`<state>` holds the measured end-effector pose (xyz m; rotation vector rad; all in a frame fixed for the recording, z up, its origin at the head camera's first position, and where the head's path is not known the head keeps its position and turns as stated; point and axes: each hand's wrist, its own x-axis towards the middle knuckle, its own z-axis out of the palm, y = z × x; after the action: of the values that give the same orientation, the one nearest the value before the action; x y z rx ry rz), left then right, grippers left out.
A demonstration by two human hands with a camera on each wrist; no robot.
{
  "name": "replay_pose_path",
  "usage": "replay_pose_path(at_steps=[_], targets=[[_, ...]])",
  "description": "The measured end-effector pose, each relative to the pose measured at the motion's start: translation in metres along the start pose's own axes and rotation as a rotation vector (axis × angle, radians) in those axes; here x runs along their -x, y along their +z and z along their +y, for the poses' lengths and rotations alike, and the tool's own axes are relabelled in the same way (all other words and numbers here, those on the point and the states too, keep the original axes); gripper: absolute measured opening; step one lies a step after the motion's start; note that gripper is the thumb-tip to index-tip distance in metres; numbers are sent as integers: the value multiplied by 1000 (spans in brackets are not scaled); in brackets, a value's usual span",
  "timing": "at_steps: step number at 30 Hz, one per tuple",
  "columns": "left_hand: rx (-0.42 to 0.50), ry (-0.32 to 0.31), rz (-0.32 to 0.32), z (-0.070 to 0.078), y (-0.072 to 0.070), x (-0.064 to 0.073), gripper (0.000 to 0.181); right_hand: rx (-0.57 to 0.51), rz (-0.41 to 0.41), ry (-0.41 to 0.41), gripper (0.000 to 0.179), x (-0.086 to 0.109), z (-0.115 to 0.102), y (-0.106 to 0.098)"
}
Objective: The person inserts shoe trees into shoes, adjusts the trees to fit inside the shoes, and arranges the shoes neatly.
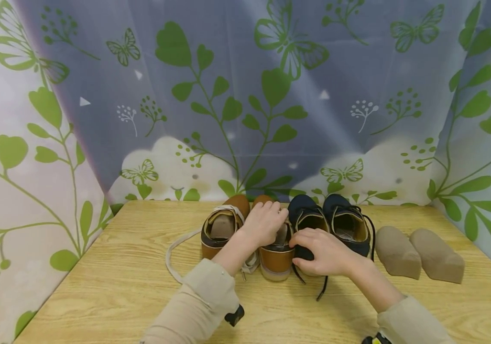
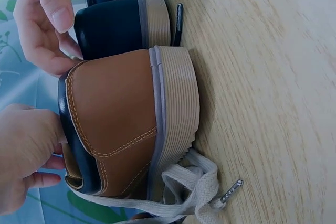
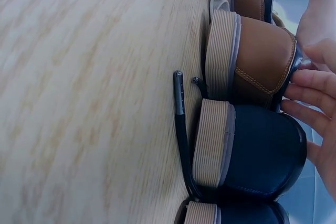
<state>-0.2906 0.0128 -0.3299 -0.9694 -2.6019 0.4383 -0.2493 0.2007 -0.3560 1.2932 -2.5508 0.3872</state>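
Two brown leather shoes with pale laces stand side by side, heels facing me. Brownish inserts show inside the left brown shoe (image 1: 215, 252) and the right brown shoe (image 1: 275, 262). My left hand (image 1: 266, 223) grips the right brown shoe at its opening, fingers bent down over it; their tips are partly hidden. My right hand (image 1: 329, 251) reaches across a navy shoe (image 3: 262, 150). Its fingertips touch the dark heel collar of the right brown shoe, and its thumb is near the navy heel.
Another navy shoe (image 1: 359, 246) stands to the right, its black lace trailing down. Further right lie two beige-brown moulded shoe inserts, the nearer one (image 1: 398, 251) beside the outer one (image 1: 436, 253). A pale lace (image 1: 172, 253) loops over the wooden table (image 1: 112, 286). Patterned cloth (image 1: 249, 119) hangs behind.
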Motion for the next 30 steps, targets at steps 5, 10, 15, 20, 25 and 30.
replay_pose_path(at_steps=[5,10,15,20,25,30], targets=[[-12,2,1,2,0,-1,23,14,6,2,21,0,0,-1],[-30,24,-20,1,0,-1,28,6,-7,10,21,0,0,0],[-49,46,-25,-1,-1,-1,25,-5,-26,18,22,0,0,0],[-57,43,24,0,-3,-2,15,-6,-18,19,23,0,0,0],[-32,22,44,1,-4,-3,14,-12,-11,17,25,0,-1,-2],[-20,5,12,3,-3,-5,17,-7,-19,21,24,-1,-1,-2]])
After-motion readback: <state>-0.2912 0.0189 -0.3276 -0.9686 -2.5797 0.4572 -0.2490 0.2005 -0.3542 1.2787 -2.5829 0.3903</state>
